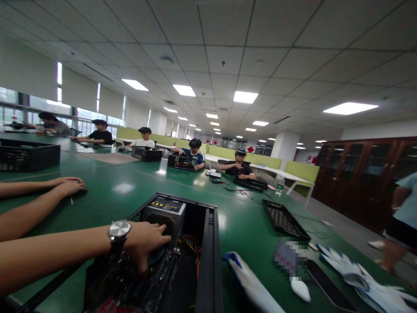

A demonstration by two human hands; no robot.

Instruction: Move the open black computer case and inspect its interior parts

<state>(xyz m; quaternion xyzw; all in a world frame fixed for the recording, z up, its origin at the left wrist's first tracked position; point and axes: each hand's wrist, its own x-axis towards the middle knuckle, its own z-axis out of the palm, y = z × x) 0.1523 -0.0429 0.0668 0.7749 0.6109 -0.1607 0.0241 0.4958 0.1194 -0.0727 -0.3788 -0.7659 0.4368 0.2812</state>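
Note:
My left hand (148, 241), with a watch (119, 230) on its wrist, reaches into an open black computer case (211, 261) from the left. Its fingers are spread, the thumb pointing down, over a dark round part (158, 256) that is mostly hidden beneath the palm. Just beyond the fingertips sits a grey power supply (176, 217) with a label on top. Coloured cables (193, 250) run beside it inside the case. No part of my right hand shows.
A blurred white glove with blue trim (250, 282) lies right of the case, near a phone (329, 284), more gloves (361, 278) and a black panel (286, 219). At left rest another person's hands (68, 187). Several people work along the green table (124, 189).

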